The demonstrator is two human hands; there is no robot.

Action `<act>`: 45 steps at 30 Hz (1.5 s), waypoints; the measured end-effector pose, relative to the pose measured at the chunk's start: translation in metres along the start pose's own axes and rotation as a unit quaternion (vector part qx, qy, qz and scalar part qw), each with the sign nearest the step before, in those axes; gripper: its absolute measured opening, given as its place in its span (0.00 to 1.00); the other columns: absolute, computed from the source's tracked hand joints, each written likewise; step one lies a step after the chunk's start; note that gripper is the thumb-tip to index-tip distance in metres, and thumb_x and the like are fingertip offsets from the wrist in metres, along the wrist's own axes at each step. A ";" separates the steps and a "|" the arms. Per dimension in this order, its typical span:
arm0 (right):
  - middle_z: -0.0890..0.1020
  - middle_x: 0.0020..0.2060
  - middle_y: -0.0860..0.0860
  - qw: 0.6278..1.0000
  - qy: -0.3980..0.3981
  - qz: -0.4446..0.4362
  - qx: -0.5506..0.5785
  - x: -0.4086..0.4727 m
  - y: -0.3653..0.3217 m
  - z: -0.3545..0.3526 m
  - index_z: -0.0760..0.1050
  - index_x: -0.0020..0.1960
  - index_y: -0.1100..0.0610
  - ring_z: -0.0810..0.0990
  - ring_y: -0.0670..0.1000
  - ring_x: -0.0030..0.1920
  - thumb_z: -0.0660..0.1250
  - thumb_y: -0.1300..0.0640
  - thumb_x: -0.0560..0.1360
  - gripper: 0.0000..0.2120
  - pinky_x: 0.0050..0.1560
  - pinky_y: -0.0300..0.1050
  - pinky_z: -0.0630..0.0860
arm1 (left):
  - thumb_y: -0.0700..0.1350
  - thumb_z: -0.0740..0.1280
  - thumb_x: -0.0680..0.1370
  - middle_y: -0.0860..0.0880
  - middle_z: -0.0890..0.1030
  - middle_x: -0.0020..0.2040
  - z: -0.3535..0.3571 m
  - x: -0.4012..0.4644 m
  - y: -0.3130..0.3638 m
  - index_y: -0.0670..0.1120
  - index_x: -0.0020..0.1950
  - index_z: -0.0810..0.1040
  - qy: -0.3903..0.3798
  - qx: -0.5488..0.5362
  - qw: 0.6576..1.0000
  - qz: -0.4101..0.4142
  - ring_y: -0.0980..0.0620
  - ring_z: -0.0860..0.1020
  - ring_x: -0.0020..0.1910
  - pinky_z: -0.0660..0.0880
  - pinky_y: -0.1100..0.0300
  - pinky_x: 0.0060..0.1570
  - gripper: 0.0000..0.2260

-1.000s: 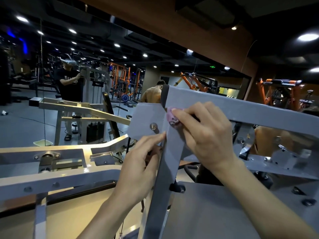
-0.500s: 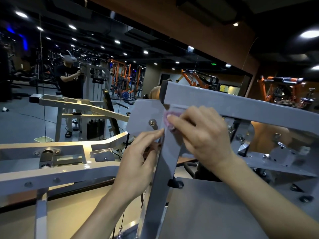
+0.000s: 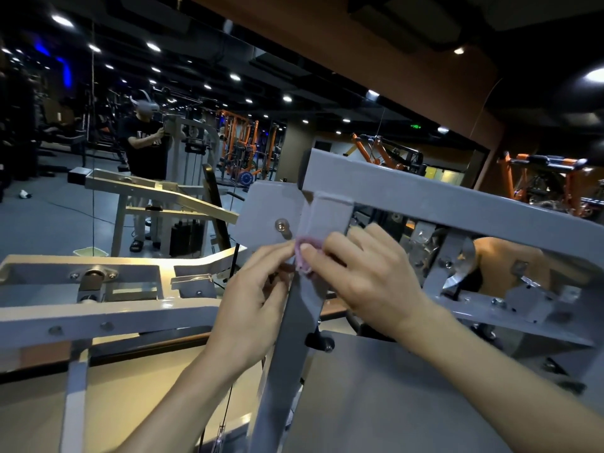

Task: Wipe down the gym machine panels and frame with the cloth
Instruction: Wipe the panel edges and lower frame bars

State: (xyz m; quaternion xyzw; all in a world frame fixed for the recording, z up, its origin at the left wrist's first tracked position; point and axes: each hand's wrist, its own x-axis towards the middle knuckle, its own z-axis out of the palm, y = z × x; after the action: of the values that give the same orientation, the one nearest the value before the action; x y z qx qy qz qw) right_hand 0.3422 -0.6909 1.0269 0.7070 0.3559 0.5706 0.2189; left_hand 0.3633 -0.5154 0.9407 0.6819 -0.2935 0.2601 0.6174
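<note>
On the grey post (image 3: 304, 305), right hand (image 3: 369, 276) presses the cloth (image 3: 305, 253).

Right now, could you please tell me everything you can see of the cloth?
The cloth is small, pinkish-purple and looks soft and bunched. Most of it is hidden under the right hand, whose fingers press it against the grey upright post, just below the joint with the crossbeam. The left hand touches its left edge.
</note>
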 end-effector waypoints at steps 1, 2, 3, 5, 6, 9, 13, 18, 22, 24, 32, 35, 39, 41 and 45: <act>0.77 0.37 0.54 1.000 -0.011 -0.015 0.003 -0.004 0.000 -0.001 0.84 0.47 0.58 0.69 0.55 0.32 0.67 0.59 0.83 0.09 0.35 0.50 0.64 | 0.31 0.62 0.83 0.64 0.77 0.65 0.001 -0.001 0.000 0.58 0.70 0.77 0.001 0.000 1.000 -0.006 0.58 0.76 0.67 0.77 0.48 0.67 0.25; 0.77 0.37 0.53 1.000 -0.014 -0.028 0.005 -0.002 0.005 -0.002 0.84 0.47 0.58 0.70 0.54 0.32 0.66 0.59 0.83 0.10 0.36 0.50 0.64 | 0.31 0.62 0.83 0.64 0.77 0.66 0.001 -0.001 0.000 0.58 0.71 0.77 0.001 0.002 1.000 -0.013 0.58 0.76 0.68 0.77 0.48 0.66 0.25; 0.78 0.38 0.53 0.999 -0.010 -0.037 0.005 0.005 0.013 -0.003 0.83 0.47 0.58 0.71 0.54 0.33 0.65 0.59 0.84 0.10 0.36 0.50 0.64 | 0.32 0.62 0.83 0.65 0.77 0.66 0.001 -0.001 0.001 0.58 0.71 0.77 -0.001 0.005 1.000 -0.021 0.58 0.76 0.68 0.77 0.48 0.66 0.25; 0.78 0.39 0.54 0.999 0.009 -0.043 -0.009 0.024 0.030 -0.006 0.83 0.48 0.58 0.72 0.54 0.33 0.64 0.58 0.84 0.11 0.35 0.50 0.65 | 0.31 0.61 0.83 0.65 0.77 0.65 0.000 -0.001 0.002 0.60 0.71 0.76 0.002 0.016 0.999 -0.030 0.57 0.76 0.67 0.78 0.50 0.64 0.26; 0.78 0.39 0.54 0.999 0.019 -0.042 -0.020 0.032 0.038 -0.006 0.83 0.48 0.58 0.72 0.54 0.33 0.65 0.58 0.84 0.10 0.35 0.50 0.66 | 0.31 0.61 0.83 0.64 0.77 0.65 0.001 -0.001 0.003 0.60 0.70 0.77 0.007 0.019 0.999 -0.033 0.56 0.77 0.66 0.79 0.52 0.62 0.26; 0.74 0.36 0.54 0.999 0.026 -0.037 -0.024 0.037 0.042 -0.003 0.82 0.47 0.59 0.70 0.54 0.31 0.65 0.60 0.84 0.09 0.34 0.50 0.63 | 0.30 0.60 0.83 0.61 0.77 0.67 0.004 -0.006 0.003 0.57 0.73 0.77 0.017 0.024 0.999 -0.036 0.54 0.77 0.66 0.77 0.55 0.62 0.27; 0.74 0.37 0.53 0.994 -0.019 -0.105 0.029 0.013 0.028 0.003 0.80 0.47 0.57 0.71 0.55 0.31 0.66 0.58 0.83 0.07 0.35 0.49 0.61 | 0.27 0.61 0.81 0.58 0.80 0.64 0.006 -0.014 0.001 0.53 0.71 0.78 0.041 0.066 0.996 -0.040 0.56 0.78 0.64 0.76 0.60 0.62 0.26; 0.77 0.36 0.52 0.995 -0.020 -0.095 0.020 0.041 0.064 -0.003 0.81 0.52 0.55 0.74 0.55 0.31 0.71 0.57 0.80 0.03 0.34 0.46 0.60 | 0.30 0.62 0.82 0.63 0.79 0.63 0.013 -0.033 -0.002 0.58 0.69 0.79 0.083 0.109 0.987 -0.082 0.62 0.78 0.59 0.75 0.71 0.54 0.25; 0.82 0.41 0.51 0.991 -0.038 -0.115 0.061 0.021 0.047 0.005 0.81 0.54 0.56 0.78 0.54 0.33 0.68 0.55 0.81 0.05 0.35 0.45 0.60 | 0.31 0.62 0.83 0.66 0.79 0.61 0.018 -0.046 -0.007 0.58 0.69 0.79 0.096 0.115 0.984 -0.099 0.61 0.78 0.59 0.75 0.69 0.52 0.25; 0.81 0.39 0.50 0.985 -0.051 -0.151 0.066 0.004 0.034 0.010 0.80 0.53 0.56 0.77 0.54 0.32 0.66 0.56 0.83 0.05 0.35 0.45 0.59 | 0.31 0.61 0.82 0.66 0.79 0.60 0.021 -0.053 -0.007 0.58 0.69 0.79 0.096 0.120 0.982 -0.108 0.61 0.78 0.59 0.76 0.69 0.53 0.26; 0.79 0.35 0.51 0.996 0.036 -0.086 0.015 0.035 0.059 0.003 0.81 0.48 0.55 0.75 0.55 0.30 0.61 0.54 0.85 0.12 0.36 0.46 0.60 | 0.27 0.61 0.80 0.62 0.81 0.58 0.023 -0.052 -0.014 0.60 0.67 0.81 0.096 0.110 0.983 -0.108 0.54 0.80 0.55 0.79 0.55 0.53 0.30; 0.80 0.37 0.51 0.989 0.011 -0.136 0.053 0.003 0.032 0.015 0.81 0.50 0.56 0.76 0.55 0.32 0.65 0.56 0.83 0.07 0.36 0.48 0.63 | 0.26 0.61 0.79 0.60 0.82 0.60 0.021 -0.051 -0.018 0.60 0.67 0.81 0.082 0.084 0.987 -0.112 0.54 0.80 0.56 0.79 0.53 0.55 0.31; 0.80 0.37 0.50 0.985 -0.015 -0.169 0.042 -0.003 0.030 0.014 0.81 0.49 0.55 0.76 0.55 0.32 0.65 0.56 0.83 0.08 0.37 0.47 0.63 | 0.26 0.61 0.80 0.59 0.81 0.60 0.017 -0.050 -0.020 0.61 0.66 0.81 0.059 0.062 0.990 -0.113 0.55 0.80 0.55 0.78 0.58 0.56 0.31; 0.79 0.37 0.51 0.991 0.001 -0.137 0.009 0.019 0.043 0.007 0.82 0.50 0.55 0.76 0.54 0.32 0.69 0.54 0.81 0.05 0.39 0.45 0.56 | 0.25 0.61 0.79 0.58 0.81 0.59 0.014 -0.050 -0.023 0.60 0.66 0.82 0.057 0.054 0.992 -0.101 0.51 0.80 0.54 0.78 0.59 0.53 0.32; 0.78 0.37 0.51 0.998 -0.006 -0.068 -0.009 0.031 0.041 0.004 0.82 0.52 0.56 0.75 0.54 0.32 0.68 0.55 0.82 0.05 0.36 0.46 0.58 | 0.25 0.61 0.80 0.58 0.80 0.59 0.011 -0.053 -0.029 0.59 0.68 0.81 0.040 0.047 0.994 -0.093 0.50 0.79 0.56 0.78 0.57 0.51 0.31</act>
State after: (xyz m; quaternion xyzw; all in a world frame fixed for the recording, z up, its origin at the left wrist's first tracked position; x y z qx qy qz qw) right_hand 0.3593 -0.6937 1.0754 0.6827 0.3965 0.5534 0.2654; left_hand 0.3478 -0.5202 0.8814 0.7237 -0.1912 0.2424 0.6172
